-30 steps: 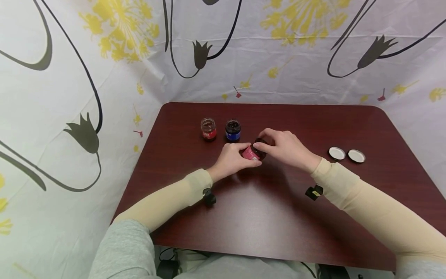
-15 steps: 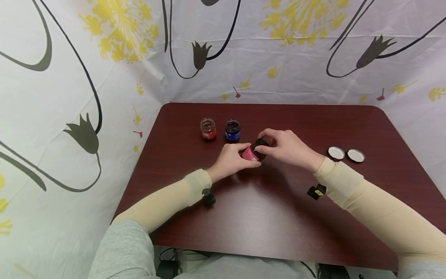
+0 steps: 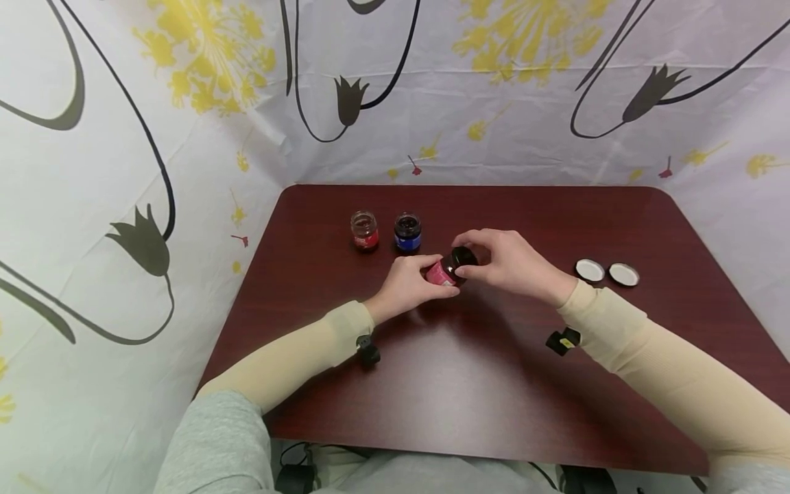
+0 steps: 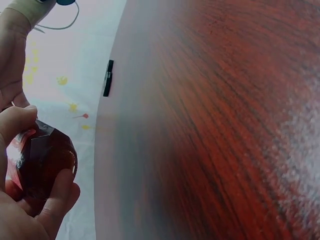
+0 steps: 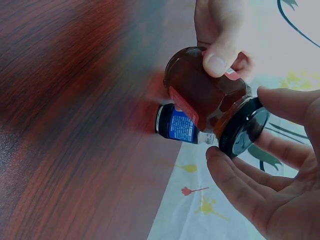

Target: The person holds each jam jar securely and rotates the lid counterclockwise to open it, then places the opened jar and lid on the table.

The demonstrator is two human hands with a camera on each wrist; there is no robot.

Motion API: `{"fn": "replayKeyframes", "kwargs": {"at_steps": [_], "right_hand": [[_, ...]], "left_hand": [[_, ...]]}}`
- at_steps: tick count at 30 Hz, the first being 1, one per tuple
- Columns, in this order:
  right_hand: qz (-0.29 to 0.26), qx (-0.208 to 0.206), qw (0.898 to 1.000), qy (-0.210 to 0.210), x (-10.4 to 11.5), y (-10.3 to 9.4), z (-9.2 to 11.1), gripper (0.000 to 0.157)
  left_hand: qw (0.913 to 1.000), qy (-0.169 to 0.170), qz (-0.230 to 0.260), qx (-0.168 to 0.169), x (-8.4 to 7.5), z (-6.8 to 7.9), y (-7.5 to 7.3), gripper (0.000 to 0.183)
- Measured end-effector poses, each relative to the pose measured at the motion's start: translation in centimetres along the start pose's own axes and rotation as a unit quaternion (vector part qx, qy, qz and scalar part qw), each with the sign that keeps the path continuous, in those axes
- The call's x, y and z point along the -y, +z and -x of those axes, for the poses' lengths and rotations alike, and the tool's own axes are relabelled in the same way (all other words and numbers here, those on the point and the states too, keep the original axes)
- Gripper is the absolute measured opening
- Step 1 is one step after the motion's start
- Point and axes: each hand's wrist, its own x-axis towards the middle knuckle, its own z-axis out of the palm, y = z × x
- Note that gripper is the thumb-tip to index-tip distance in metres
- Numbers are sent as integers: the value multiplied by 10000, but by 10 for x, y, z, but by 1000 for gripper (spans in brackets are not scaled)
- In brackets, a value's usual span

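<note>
My left hand (image 3: 404, 289) grips a glass jar (image 3: 439, 274) with a pink-red label and dark brown contents, held tilted above the table. A black lid (image 5: 245, 127) sits on the jar's mouth, facing my right hand (image 3: 512, 264). Thumb and fingers of that hand pinch the lid's rim from opposite sides. In the left wrist view, the jar's dark glass (image 4: 47, 160) shows between the left thumb and fingers. Behind the hands stand a lidless red-labelled jar (image 3: 365, 232) and a lidless blue-labelled jar (image 3: 408, 233), both upright.
Two loose lids (image 3: 590, 269) lie white side up to the right of my right hand, side by side. The dark red-brown table (image 3: 444, 391) extends toward my body. Patterned white cloth (image 3: 524, 137) hangs behind it and on the left.
The right fingers have shifted on the rim, and more of the lid's black top shows. The left hand and the jar stay nearly in place.
</note>
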Motion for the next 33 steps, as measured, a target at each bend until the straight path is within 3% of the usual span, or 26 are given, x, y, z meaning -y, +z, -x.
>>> {"fn": "replayKeyframes", "kwargs": {"at_steps": [9,18,26,33], "right_hand": [[274,-227,9979,-544,-1,3,-1,47],[481,-526,9895,-1260,-1,7,0,50],[792,-626,9860,-1325,-8,9,5,49],[1036,-488,9846,-1319,-17,10,12,50]], "left_hand": [[9998,-9,180,13,3,2,-1,71],[9994,-52,320,-84,8,2,-3,64],[9993,-245,285,-65,16,5,-5,64],[9982,-472,239,-285,22,9,-10,67]]}}
